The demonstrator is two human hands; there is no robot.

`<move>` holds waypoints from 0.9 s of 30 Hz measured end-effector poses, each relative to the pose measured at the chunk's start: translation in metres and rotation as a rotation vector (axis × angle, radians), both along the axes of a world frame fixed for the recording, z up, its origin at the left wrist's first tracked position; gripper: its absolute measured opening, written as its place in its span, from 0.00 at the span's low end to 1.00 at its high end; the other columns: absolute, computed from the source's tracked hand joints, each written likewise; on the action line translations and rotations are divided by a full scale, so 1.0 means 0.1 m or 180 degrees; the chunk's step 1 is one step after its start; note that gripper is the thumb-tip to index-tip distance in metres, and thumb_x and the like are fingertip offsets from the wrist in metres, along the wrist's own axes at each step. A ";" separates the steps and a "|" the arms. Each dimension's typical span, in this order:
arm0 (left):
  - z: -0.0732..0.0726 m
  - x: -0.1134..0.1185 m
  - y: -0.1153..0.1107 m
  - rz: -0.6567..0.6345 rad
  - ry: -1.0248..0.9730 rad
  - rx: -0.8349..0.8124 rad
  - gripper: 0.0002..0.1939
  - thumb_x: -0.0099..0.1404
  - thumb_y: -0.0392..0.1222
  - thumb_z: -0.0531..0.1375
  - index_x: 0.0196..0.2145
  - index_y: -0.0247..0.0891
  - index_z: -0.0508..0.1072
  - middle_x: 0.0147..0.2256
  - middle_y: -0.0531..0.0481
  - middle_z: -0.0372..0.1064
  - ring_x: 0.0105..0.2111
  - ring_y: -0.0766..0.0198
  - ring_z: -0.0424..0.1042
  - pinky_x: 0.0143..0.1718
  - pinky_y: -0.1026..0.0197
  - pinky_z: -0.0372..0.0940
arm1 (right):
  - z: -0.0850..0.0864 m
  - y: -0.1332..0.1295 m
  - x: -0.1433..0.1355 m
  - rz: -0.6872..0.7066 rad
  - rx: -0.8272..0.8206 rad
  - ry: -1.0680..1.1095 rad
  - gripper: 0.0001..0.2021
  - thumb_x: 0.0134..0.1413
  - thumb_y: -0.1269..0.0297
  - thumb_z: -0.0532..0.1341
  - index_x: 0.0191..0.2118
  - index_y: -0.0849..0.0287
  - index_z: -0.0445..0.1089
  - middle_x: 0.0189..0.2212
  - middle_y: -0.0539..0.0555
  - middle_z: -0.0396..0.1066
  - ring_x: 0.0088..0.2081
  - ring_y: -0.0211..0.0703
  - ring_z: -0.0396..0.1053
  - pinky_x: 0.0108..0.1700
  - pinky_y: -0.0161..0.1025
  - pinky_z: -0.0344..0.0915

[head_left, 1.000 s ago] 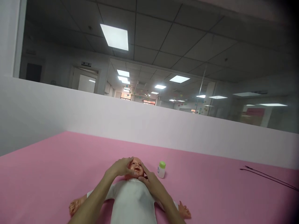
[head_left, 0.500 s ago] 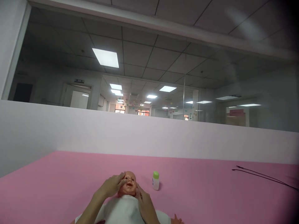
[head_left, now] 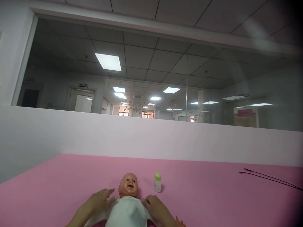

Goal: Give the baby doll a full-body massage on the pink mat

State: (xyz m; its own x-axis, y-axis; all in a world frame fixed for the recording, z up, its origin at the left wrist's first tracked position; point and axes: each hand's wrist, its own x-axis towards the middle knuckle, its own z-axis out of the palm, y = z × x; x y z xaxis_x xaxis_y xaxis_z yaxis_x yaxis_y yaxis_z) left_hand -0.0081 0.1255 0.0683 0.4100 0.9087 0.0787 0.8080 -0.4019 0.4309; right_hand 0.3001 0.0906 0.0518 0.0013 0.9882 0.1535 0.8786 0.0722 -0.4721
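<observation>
A baby doll [head_left: 129, 186] with a bald head and a white shirt [head_left: 127, 211] lies on its back at the bottom middle, its head pointing away from me. By the doll's shoulder at the left is my left hand [head_left: 100, 201], open, its fingers stretched toward the neck and the thumb near the shirt. My right hand [head_left: 157, 208] rests at the other shoulder, thumb against the shirt and the fingers loosely bent, apart from the thumb. Just beyond that hand stands a small clear bottle [head_left: 157, 186] with a green cap. Part of a doll hand [head_left: 180, 222] shows at the bottom edge.
A pink padded surface [head_left: 208, 189] spreads under everything. Two thin black cords [head_left: 272, 179] lie on it at the right. Behind it rises a low white wall [head_left: 151, 138] with a long window [head_left: 142, 69] above, showing another room.
Both hands have left the sides of the doll's face and moved down to its shoulders, uncovering the face. The bottle and the cords stay where they were on the surface.
</observation>
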 end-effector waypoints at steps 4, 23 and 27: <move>-0.16 -0.43 -0.14 0.0540 0.0421 -0.0243 0.29 0.44 0.48 0.68 0.46 0.44 0.80 0.49 0.37 0.78 0.46 0.36 0.78 0.45 0.43 0.69 | 0.17 -0.14 0.42 -0.0514 -0.0799 -0.0598 0.14 0.32 0.56 0.75 0.28 0.56 0.76 0.31 0.58 0.80 0.37 0.62 0.78 0.38 0.50 0.70; -0.08 -0.86 0.08 0.1061 -0.2648 -0.0648 0.34 0.51 0.62 0.71 0.48 0.37 0.73 0.24 0.54 0.72 0.25 0.60 0.74 0.24 0.62 0.66 | 0.53 -0.35 0.77 0.0062 -0.0731 0.2126 0.23 0.45 0.51 0.72 0.44 0.59 0.72 0.20 0.46 0.70 0.18 0.33 0.60 0.19 0.29 0.54; -0.20 -0.78 0.08 0.1194 -0.3713 -0.0652 0.34 0.50 0.66 0.73 0.44 0.36 0.77 0.41 0.44 0.79 0.43 0.54 0.80 0.46 0.56 0.75 | 0.49 -0.26 0.88 -0.0108 -0.0355 0.2820 0.26 0.43 0.48 0.75 0.45 0.59 0.76 0.33 0.56 0.77 0.29 0.43 0.75 0.29 0.36 0.70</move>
